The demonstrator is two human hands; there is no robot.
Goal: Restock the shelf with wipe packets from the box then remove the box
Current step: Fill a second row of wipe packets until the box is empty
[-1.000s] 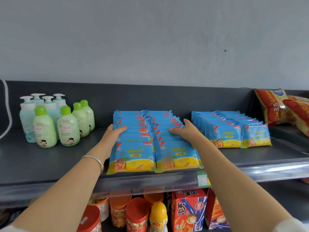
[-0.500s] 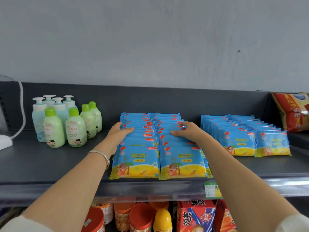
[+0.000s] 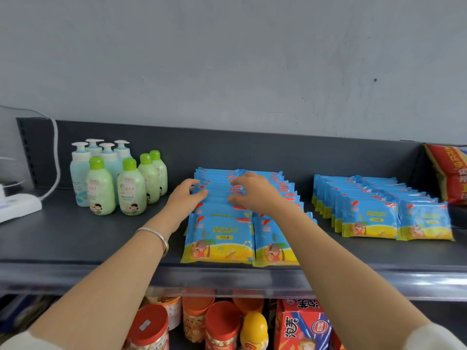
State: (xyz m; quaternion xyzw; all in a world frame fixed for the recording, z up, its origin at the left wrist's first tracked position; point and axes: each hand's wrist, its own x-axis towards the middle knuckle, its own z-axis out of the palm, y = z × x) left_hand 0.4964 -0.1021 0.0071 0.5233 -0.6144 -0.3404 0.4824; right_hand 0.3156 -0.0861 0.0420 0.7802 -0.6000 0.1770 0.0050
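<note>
Green and blue bottles [image 3: 118, 178] stand on the left of the dark shelf [image 3: 75, 243]. The left hand [image 3: 185, 198] touches the left side of the wipe packets [image 3: 219, 238], fingers close together. These packets are blue with a yellow bottom and a little picture. They stand in two rows by the near edge. The right hand [image 3: 252, 193] rests on their tops, fingers spread. A second bunch of packets [image 3: 379, 213] sits farther right.

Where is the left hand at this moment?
Head view, centre: the left hand touches the left row of the middle wipe packets, right of the green-capped bottles, with the right hand beside it.
</note>
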